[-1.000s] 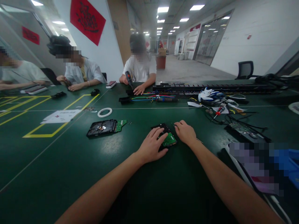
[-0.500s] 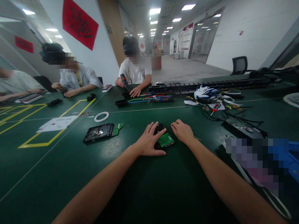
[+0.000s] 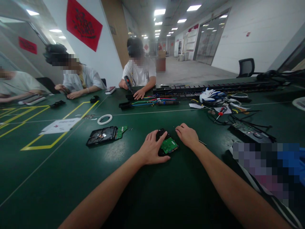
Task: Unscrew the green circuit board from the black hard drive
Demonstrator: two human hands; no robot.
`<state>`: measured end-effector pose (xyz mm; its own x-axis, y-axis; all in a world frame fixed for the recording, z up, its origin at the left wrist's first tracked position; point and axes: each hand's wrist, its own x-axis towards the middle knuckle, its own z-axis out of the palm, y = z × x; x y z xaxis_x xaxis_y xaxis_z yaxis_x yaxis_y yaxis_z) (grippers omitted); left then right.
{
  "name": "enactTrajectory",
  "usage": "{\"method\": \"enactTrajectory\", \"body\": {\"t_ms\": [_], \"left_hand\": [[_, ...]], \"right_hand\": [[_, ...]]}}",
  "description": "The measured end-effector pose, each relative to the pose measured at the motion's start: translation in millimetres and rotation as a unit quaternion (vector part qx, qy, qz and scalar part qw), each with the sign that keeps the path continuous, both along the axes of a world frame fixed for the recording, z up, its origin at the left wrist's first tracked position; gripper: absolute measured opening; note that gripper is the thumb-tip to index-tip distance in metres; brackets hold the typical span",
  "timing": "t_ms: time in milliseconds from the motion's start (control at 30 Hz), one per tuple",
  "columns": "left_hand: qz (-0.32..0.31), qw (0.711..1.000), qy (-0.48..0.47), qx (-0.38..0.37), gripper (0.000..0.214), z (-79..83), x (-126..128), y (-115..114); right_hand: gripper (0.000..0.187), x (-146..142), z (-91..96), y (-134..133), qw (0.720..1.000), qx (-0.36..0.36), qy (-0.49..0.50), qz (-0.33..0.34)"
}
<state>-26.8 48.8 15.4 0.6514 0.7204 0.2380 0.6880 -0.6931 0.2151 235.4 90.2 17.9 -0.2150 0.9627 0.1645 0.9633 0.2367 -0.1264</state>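
Observation:
A hard drive (image 3: 169, 144) with a green circuit board lies on the table in front of me. My left hand (image 3: 152, 148) grips its left side, thumb at the near edge and fingers over the far part, hiding some of it. Just right of the drive, apart from it, my right hand (image 3: 187, 135) rests on the table with fingers pinched together; what they hold, if anything, is hidden. A thin metal rod (image 3: 202, 142) sticks out beside my right wrist. Further left lies a second hard drive (image 3: 102, 135) in a black frame, with tiny screws (image 3: 130, 129) near it.
A white tape roll (image 3: 105, 119) and a paper sheet (image 3: 59, 125) lie left. Gloves (image 3: 211, 94), a red screwdriver (image 3: 222, 111) and a cabled drive (image 3: 254, 132) are on the right. Across the table, a person (image 3: 138, 70) holds a power screwdriver (image 3: 128, 83) beside coloured wires (image 3: 147, 101).
My left hand's fingers have drawn closer together around the hard drive, uncovering more of the green board. My right hand stays nearly in place. The view has shifted slightly.

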Motion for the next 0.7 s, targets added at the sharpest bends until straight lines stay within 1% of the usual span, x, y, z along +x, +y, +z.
{"method": "enactTrajectory", "body": {"t_ms": [100, 200, 367, 467, 567, 633, 700], "left_hand": [[0.035, 0.999, -0.011, -0.005, 0.115, -2.5, -2.7, -16.0], [0.043, 0.999, -0.005, -0.005, 0.109, -4.7, -4.5, -29.5], [0.054, 0.999, -0.002, -0.002, 0.107, -4.3, -5.2, -37.1], [0.017, 1.000, -0.004, 0.006, 0.104, -0.8, -2.6, -36.8], [-0.018, 0.999, -0.025, 0.010, 0.086, 1.6, 3.5, -35.9], [-0.031, 0.999, -0.039, 0.013, 0.073, 1.8, 7.7, -35.0], [-0.043, 0.998, -0.047, 0.015, 0.064, 1.5, 10.5, -34.0]], "right_hand": [[0.038, 0.0, -1.6, 1.8, 1.000, 0.003, 0.000, 0.004], [0.038, -0.7, -2.7, 3.5, 1.000, 0.005, -0.002, 0.007], [0.034, -2.4, -3.4, 2.3, 1.000, 0.002, -0.010, 0.001], [0.032, -3.3, -3.2, -1.6, 1.000, 0.000, -0.010, 0.003], [0.032, -4.2, -2.8, -5.3, 1.000, 0.002, -0.010, -0.001], [0.031, -4.9, -2.7, -6.9, 1.000, 0.005, -0.011, -0.006], [0.031, -5.5, -3.0, -8.3, 1.000, 0.008, -0.014, -0.011]]}}
